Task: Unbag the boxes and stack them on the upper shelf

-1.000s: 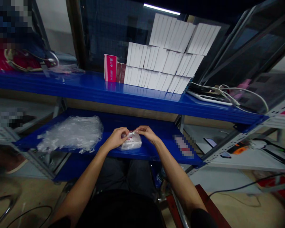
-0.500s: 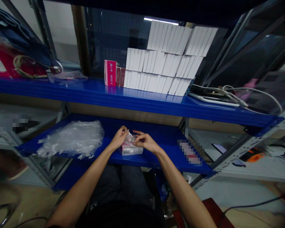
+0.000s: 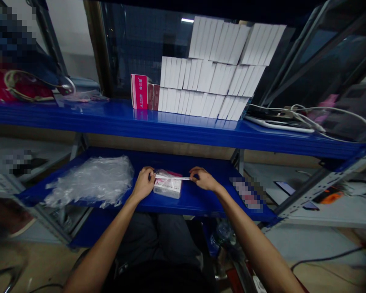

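A small pink-and-white box lies on the lower blue shelf, wrapped in a clear plastic bag. A white drawstring runs taut across the top of the bag. At the box's left end, my left hand pinches one end of the string. My right hand, out to the right and apart from the box, grips the other end between closed fingers. Left of my left hand is a flat heap of clear plastic bags.
On the upper blue shelf stand stacked white boxes beside a red box. A tablet-like device with white cables lies at right. Grey metal posts flank the shelves. A pixelated item lies on the lower shelf's right.
My hands, close together over the box before, have moved apart. The white string is now stretched between them, and the bag's top has drawn in. The view has shifted slightly.
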`<state>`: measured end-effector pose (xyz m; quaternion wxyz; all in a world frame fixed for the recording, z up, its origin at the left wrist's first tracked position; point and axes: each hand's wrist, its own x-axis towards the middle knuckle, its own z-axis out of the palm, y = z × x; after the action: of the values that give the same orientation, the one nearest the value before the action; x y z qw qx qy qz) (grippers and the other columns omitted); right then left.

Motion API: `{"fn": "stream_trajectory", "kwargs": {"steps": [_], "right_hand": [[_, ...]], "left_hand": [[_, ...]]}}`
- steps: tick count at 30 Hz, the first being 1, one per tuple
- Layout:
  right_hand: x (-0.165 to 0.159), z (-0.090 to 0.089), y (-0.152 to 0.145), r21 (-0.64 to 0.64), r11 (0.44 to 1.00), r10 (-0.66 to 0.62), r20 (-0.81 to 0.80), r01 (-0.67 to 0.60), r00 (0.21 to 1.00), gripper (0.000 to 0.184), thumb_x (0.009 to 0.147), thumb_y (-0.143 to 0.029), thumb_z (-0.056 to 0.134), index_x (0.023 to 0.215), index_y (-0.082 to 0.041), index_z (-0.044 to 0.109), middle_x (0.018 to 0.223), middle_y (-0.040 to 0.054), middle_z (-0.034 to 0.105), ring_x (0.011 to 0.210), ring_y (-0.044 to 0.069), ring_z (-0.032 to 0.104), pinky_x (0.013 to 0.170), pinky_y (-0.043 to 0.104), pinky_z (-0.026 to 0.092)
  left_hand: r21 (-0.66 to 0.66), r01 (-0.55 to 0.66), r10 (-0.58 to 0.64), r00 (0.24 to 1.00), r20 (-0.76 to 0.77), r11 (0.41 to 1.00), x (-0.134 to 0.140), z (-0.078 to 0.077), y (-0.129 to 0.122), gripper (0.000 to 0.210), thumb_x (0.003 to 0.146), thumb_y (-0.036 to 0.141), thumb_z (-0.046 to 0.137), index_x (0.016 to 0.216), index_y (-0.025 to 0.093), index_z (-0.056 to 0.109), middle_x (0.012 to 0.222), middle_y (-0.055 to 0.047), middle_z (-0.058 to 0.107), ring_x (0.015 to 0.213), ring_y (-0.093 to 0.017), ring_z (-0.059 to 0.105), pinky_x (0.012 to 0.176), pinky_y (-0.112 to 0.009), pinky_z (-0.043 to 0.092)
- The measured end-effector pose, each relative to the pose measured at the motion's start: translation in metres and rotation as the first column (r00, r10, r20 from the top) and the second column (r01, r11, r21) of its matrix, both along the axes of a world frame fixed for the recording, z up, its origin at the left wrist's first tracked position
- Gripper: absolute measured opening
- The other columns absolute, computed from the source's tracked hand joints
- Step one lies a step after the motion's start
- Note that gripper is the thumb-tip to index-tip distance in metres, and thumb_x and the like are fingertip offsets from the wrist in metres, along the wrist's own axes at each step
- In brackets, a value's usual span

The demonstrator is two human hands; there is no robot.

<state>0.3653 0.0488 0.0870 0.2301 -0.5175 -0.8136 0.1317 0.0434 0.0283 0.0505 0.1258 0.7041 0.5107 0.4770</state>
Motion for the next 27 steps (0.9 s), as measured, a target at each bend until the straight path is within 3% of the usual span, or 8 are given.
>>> {"fn": "stream_trajectory", "kwargs": {"steps": [6, 10, 13, 15, 18, 21, 24, 27], "right_hand": [[0.019, -0.008, -0.014, -0.126, 0.989, 0.092, 0.073, -0.082, 0.993, 0.018, 0.081, -0.011, 0.064, 0.085, -0.023, 0.077, 0.128, 0.007, 0.068, 0.117, 0.025, 0.065, 0.106, 0.038, 0.047], [0.021, -0.008, -0.02, -0.191, 0.971, 0.157, 0.051, -0.144, 0.986, 0.022, 0.072, -0.004, 0.064, 0.081, -0.02, 0.076, 0.134, 0.0088, 0.064, 0.121, 0.026, 0.063, 0.105, 0.039, 0.047], [0.021, -0.008, -0.028, -0.197, 0.958, 0.202, -0.061, -0.21, 0.978, 0.014, 0.072, -0.006, 0.066, 0.075, -0.018, 0.071, 0.133, 0.0106, 0.065, 0.12, 0.026, 0.064, 0.099, 0.037, 0.049], [0.02, -0.008, -0.037, -0.114, 0.969, 0.203, -0.143, -0.219, 0.969, 0.009, 0.073, -0.013, 0.072, 0.08, -0.019, 0.07, 0.132, 0.0112, 0.065, 0.123, 0.027, 0.062, 0.098, 0.038, 0.05], [0.018, -0.012, -0.051, 0.088, 0.987, 0.147, -0.155, -0.135, 0.977, 0.053, 0.071, -0.035, 0.084, 0.119, -0.021, 0.065, 0.149, 0.0137, 0.053, 0.138, 0.03, 0.049, 0.107, 0.043, 0.045], [0.019, -0.024, -0.059, 0.144, 0.987, 0.071, 0.023, -0.073, 0.997, 0.089, 0.072, -0.055, 0.084, 0.149, -0.029, 0.048, 0.157, 0.0124, 0.045, 0.144, 0.032, 0.042, 0.114, 0.048, 0.038], [0.031, -0.04, -0.055, 0.171, 0.982, -0.112, 0.181, 0.081, 0.977, 0.075, 0.082, -0.059, 0.075, 0.148, -0.032, 0.052, 0.155, 0.0107, 0.049, 0.142, 0.034, 0.042, 0.112, 0.05, 0.04], [0.054, -0.051, -0.04, 0.216, 0.945, -0.298, 0.248, 0.247, 0.922, 0.068, 0.088, -0.053, 0.069, 0.148, -0.027, 0.052, 0.158, 0.012, 0.046, 0.146, 0.035, 0.038, 0.113, 0.051, 0.039]], "left_hand": [[-0.252, 0.052, -0.035, 0.997, 0.073, 0.966, 0.01, -0.025, -0.002, 0.018, 0.091, 0.031, 0.054, 0.077, 0.024, 0.047, 0.068, 0.003, 0.058, 0.067, -0.017, 0.063, 0.068, -0.028, 0.052], [-0.397, 0.114, -0.009, 0.967, 0.255, 0.911, 0.016, -0.028, -0.003, 0.02, 0.09, 0.035, 0.059, 0.079, 0.024, 0.046, 0.06, 0.008, 0.055, 0.049, -0.014, 0.059, 0.05, -0.022, 0.049], [-0.392, 0.151, 0.015, 0.921, 0.39, 0.907, 0.022, -0.027, 0.005, 0.022, 0.085, 0.034, 0.067, 0.076, 0.022, 0.05, 0.067, 0.006, 0.059, 0.056, -0.014, 0.063, 0.05, -0.024, 0.055], [-0.378, 0.175, 0.016, 0.892, 0.452, 0.909, 0.031, -0.027, 0.016, 0.023, 0.082, 0.033, 0.072, 0.075, 0.021, 0.054, 0.071, 0.004, 0.06, 0.059, -0.014, 0.064, 0.052, -0.025, 0.058], [-0.371, 0.205, -0.001, 0.876, 0.482, 0.906, 0.058, -0.031, 0.036, 0.024, 0.081, 0.034, 0.077, 0.079, 0.02, 0.058, 0.075, 0.002, 0.065, 0.06, -0.014, 0.066, 0.055, -0.026, 0.06], [-0.344, 0.281, -0.075, 0.859, 0.506, 0.896, 0.1, -0.036, 0.053, 0.02, 0.085, 0.034, 0.075, 0.092, 0.018, 0.065, 0.092, -0.005, 0.073, 0.079, -0.017, 0.073, 0.071, -0.029, 0.063], [-0.302, 0.379, -0.199, 0.849, 0.489, 0.874, 0.145, -0.041, 0.059, 0.029, 0.089, 0.032, 0.072, 0.116, 0.021, 0.068, 0.123, -0.011, 0.073, 0.108, -0.021, 0.072, 0.094, -0.034, 0.06], [-0.312, 0.469, -0.33, 0.852, 0.406, 0.826, 0.178, -0.044, 0.058, 0.042, 0.087, 0.031, 0.073, 0.128, 0.024, 0.068, 0.136, -0.01, 0.069, 0.117, -0.025, 0.069, 0.103, -0.04, 0.055]]}}
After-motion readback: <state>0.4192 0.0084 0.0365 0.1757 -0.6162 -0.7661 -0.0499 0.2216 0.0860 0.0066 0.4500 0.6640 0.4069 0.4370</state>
